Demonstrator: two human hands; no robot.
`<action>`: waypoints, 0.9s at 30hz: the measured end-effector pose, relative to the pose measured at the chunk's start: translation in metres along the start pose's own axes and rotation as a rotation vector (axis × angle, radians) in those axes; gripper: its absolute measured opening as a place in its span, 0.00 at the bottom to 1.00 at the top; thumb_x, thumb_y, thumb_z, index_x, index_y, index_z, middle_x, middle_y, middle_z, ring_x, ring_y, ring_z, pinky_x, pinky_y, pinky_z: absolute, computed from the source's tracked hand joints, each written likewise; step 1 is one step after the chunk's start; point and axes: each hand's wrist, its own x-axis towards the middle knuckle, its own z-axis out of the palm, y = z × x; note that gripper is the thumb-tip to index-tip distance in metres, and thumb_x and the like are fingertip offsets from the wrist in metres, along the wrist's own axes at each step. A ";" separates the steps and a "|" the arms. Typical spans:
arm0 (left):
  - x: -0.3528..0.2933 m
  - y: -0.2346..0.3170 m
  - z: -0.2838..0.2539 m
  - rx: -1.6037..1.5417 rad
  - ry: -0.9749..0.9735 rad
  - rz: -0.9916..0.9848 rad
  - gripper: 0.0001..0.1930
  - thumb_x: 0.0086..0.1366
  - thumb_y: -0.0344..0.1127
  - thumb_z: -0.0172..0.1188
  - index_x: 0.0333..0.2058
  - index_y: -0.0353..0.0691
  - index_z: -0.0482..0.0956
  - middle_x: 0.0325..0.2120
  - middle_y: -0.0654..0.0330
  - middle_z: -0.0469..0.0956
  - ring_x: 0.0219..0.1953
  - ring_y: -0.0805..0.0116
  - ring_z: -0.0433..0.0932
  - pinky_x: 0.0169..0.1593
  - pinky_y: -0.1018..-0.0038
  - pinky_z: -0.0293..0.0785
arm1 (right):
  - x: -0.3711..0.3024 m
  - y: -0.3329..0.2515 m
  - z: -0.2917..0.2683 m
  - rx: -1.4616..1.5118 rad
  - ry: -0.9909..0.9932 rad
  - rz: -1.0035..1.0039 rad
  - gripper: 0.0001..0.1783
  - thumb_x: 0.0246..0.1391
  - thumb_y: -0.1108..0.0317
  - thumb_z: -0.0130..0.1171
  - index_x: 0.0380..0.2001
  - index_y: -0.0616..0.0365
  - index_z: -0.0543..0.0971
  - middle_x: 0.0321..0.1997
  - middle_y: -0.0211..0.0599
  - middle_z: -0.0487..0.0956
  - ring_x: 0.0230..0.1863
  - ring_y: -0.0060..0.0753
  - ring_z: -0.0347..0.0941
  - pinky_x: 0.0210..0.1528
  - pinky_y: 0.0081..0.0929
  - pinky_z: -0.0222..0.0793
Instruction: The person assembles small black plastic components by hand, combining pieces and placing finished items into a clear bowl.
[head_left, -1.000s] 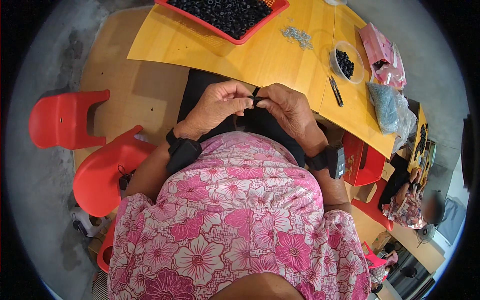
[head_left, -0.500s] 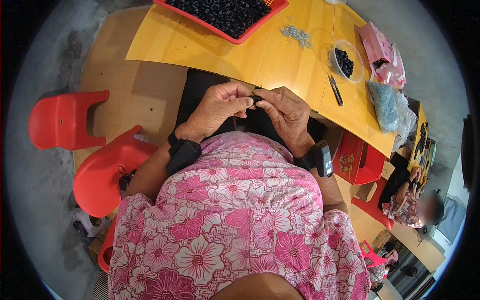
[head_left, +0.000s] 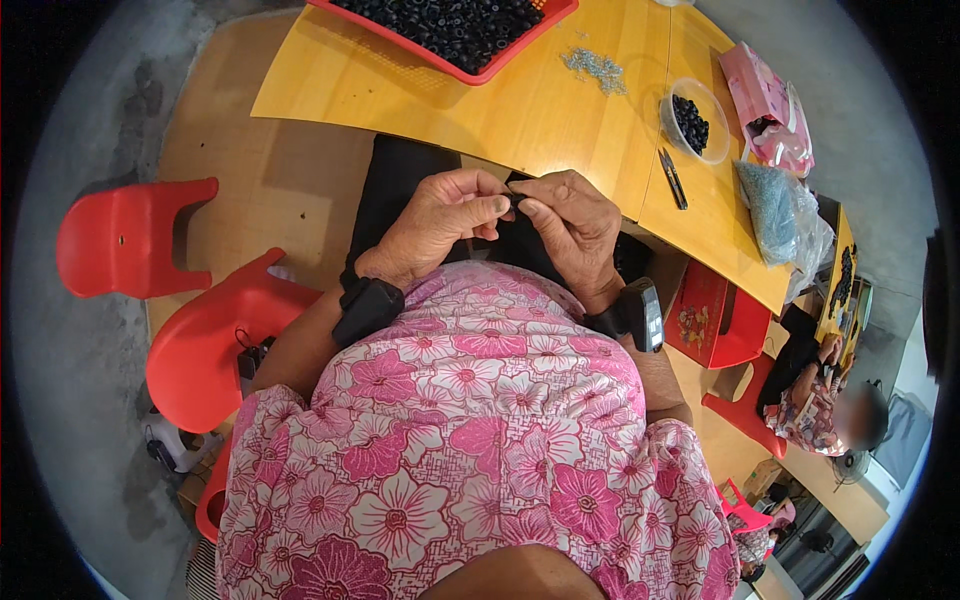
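yellow table (head_left: 480, 125) ahead; left hand (head_left: 435, 218) and right hand (head_left: 577, 222) pinch a black piece (head_left: 516, 199), fingers (head_left: 492, 207) barely apart.

No readable text or numbers

Workshop, worktable (head_left: 480, 130), basket (head_left: 478, 78) of black parts (head_left: 462, 32), co-worker (head_left: 806, 408)

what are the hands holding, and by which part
A small black piece, pinched by the left hand and the right hand; which part each grips cannot be told.
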 end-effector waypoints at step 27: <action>0.003 0.006 0.004 -0.029 0.003 0.070 0.10 0.60 0.39 0.60 0.35 0.40 0.77 0.26 0.68 0.76 0.26 0.82 0.72 0.32 0.85 0.68 | -0.005 0.012 0.015 0.520 0.151 0.293 0.06 0.50 0.78 0.59 0.34 0.65 0.80 0.27 0.31 0.77 0.25 0.17 0.70 0.28 0.14 0.67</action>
